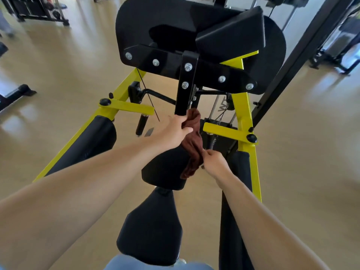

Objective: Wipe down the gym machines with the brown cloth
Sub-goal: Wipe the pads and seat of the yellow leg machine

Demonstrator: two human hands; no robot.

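Note:
A yellow and black gym machine fills the middle of the head view, with a big black pad on top and a black vertical post under it. The brown cloth hangs stretched from the foot of that post down past a small black pad. My left hand grips the cloth's upper part right at the post's lower end. My right hand pinches the cloth's lower end, beside the small pad.
A black seat pad sits close below me. Yellow side arms and padded black rollers flank the post. A dark diagonal frame bar runs at the right. Other machines stand on the tan floor at the far left and right.

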